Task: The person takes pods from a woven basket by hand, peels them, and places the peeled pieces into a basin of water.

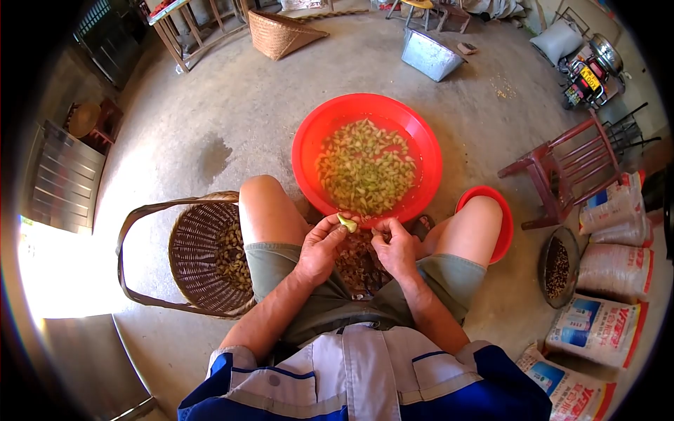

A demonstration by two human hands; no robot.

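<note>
My left hand (323, 247) pinches a pale green, bulb-like piece (348, 224) between thumb and fingers. Close by on the right, my right hand (395, 248) has its fingertips pressed together; whether anything is in them is too small to make out. Just beyond both hands sits a wide red basin (309, 126) of water, with many similar pale green pieces (366, 168) in it. Brown peelings (358, 263) lie below the hands, between the knees. A wicker basket (186, 238) with a tall handle leans at the left leg and holds brownish-green, unpeeled-looking pieces (234, 259).
A smaller red tub (503, 245) is partly hidden behind the right knee. Farther right are a wooden chair (562, 168), a dark bowl of seeds (559, 270) and several printed sacks (597, 326). A metal tub (430, 56) and a woven scoop basket (281, 36) lie at the back.
</note>
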